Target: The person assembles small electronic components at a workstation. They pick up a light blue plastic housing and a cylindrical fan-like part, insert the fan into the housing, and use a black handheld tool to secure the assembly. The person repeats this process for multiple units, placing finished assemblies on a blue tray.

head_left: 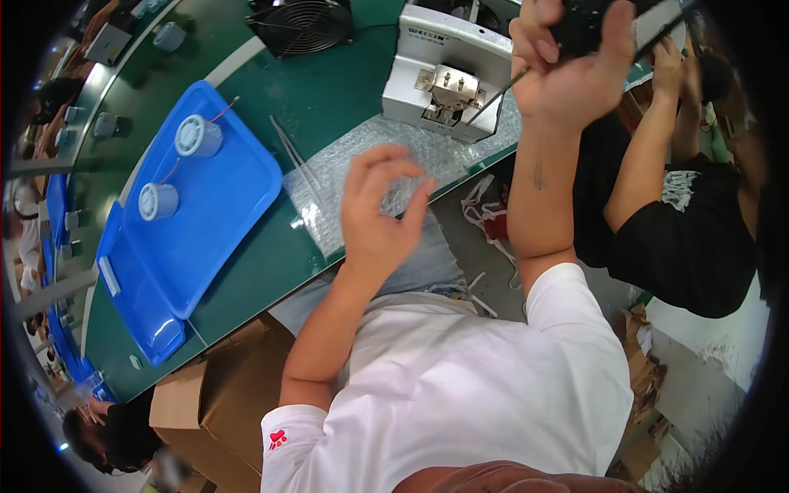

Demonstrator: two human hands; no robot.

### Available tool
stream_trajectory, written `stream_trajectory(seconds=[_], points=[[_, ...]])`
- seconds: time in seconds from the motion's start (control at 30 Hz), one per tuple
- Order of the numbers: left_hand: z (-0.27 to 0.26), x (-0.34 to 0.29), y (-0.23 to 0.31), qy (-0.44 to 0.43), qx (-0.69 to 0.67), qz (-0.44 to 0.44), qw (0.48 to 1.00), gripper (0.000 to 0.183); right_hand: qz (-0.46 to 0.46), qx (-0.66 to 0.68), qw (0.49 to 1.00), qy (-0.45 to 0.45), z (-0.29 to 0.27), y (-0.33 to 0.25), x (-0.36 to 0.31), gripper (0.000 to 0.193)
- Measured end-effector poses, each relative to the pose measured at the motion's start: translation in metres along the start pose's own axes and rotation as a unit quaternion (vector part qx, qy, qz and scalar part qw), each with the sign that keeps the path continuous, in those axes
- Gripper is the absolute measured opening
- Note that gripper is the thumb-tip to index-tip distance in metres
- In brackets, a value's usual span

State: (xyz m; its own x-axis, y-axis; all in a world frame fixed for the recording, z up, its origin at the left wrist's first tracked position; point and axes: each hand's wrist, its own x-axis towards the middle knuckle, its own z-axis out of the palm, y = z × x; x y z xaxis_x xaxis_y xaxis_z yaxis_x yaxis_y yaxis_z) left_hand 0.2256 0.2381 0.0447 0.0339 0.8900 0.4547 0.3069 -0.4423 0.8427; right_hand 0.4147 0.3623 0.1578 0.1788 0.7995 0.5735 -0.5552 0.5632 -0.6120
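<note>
My left hand hovers over a sheet of bubble wrap near the table's front edge. Its fingers curl loosely, and a gap separates them from the thumb, with nothing visible between. Raised at the upper right, my right hand has its fingers bent round a dark object that I cannot make out. A thin rod slants down from beside this hand, across a silver metal device with a small metal mechanism. Tweezers lie left of my left hand, partly on the bubble wrap.
A blue tray on the green table holds two white cylindrical parts with thin wires. A black fan stands at the back. Another person's arm is close on the right. A cardboard box sits below the table edge.
</note>
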Motion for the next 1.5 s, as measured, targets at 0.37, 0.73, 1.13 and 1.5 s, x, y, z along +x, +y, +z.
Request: stream_trajectory(seconds=[0.37,0.73,1.13,1.5], points=[[0.034,0.036,-0.028,0.062,-0.033,-0.054,0.996,0.086,-0.013,0.091,0.995,-0.032,-0.007,0.012,-0.001,0.063],[0.037,0.039,-0.030,0.077,-0.020,-0.068,0.995,0.079,0.007,0.120,0.991,-0.058,-0.004,0.025,0.003,0.064],[0.039,0.055,-0.018,0.101,0.063,0.016,0.993,0.073,0.018,0.128,0.989,-0.070,0.003,0.030,0.001,0.065],[0.039,0.050,-0.015,0.115,0.125,0.060,0.984,0.053,0.015,0.136,0.988,-0.076,0.002,0.022,0.004,0.066]])
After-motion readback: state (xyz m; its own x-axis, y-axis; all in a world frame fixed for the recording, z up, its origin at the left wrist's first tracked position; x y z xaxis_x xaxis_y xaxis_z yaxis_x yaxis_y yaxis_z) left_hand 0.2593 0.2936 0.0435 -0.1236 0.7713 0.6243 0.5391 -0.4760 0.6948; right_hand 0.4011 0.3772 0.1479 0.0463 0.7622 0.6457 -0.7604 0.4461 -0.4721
